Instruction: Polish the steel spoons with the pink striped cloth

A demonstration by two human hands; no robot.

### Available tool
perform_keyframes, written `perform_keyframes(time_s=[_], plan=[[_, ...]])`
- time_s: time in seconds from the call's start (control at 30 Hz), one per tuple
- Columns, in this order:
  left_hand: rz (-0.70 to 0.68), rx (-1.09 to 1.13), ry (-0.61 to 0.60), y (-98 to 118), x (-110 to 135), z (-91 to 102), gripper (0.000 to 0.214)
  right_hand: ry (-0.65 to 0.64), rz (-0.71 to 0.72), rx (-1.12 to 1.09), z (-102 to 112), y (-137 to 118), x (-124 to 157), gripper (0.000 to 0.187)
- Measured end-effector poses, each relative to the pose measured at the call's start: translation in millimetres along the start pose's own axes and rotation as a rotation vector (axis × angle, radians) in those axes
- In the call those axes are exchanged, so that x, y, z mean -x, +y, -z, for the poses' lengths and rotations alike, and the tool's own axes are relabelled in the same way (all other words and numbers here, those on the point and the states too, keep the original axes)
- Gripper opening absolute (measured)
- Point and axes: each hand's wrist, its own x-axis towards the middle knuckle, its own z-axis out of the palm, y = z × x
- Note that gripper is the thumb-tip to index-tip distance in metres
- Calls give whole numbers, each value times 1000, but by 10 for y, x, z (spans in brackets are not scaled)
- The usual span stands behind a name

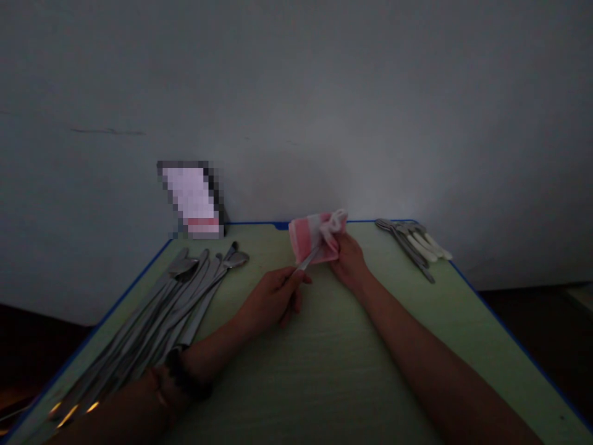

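Note:
My left hand [278,293] pinches the handle of a metal utensil [309,256] above the middle of the table. The utensil's far end goes into a pink and white cloth [303,238], so its kind is hidden. My right hand [349,262] is closed around the cloth from the right side, at the utensil's covered end. Left of my left hand lies a pile of long metal cutlery [162,303], with a few spoon bowls showing. To the right of my right hand is a smaller group of cutlery [412,241], some with white handles.
The pale green table [296,383] has a blue edge and stands against a grey wall [296,111]. At its back left, a blurred-out upright device with a bright screen [192,198] leans near the wall. Dark floor shows on both sides.

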Motion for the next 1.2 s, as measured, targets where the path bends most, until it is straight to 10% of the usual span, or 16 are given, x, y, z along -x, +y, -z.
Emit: perform_keyframes(time_s=[0.33,0.67,0.87,1.2], plan=[[-209,-389,98,56,36,-21,37,40,-57,-16,-2,-45,52,23],[11,190,-50,-16,-12,-3,29,114,-140,-150,-50,-47,36,21],[-15,258,-8,-18,-1,-8,28,-121,-223,-411,-23,-209,120,25],[-46,119,-41,-44,-11,16,33,-97,-195,-324,92,-143,16,23]])
